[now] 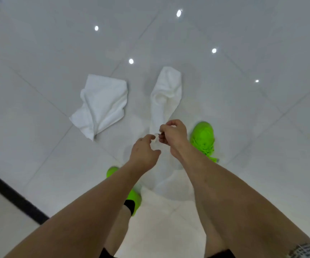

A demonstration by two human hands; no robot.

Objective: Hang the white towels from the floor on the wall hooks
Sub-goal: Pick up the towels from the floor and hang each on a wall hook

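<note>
Right hand [172, 135] pinches towel [166, 95] corner, mid-frame; towel runs up-frame. Left hand [144, 152] just beside, fingers loosely curled, empty.

Head camera, looking steeply down, wide-angle (single view), near the hands, floor [243, 108] below

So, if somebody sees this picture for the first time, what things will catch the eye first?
Probably the bright green sneakers, vivid against the glossy pale tiled floor. Next, the long white towel at centre, its near end pinched by the right hand, with the left hand reaching in beside it. A second, crumpled white towel lies on the floor to the left.
</note>
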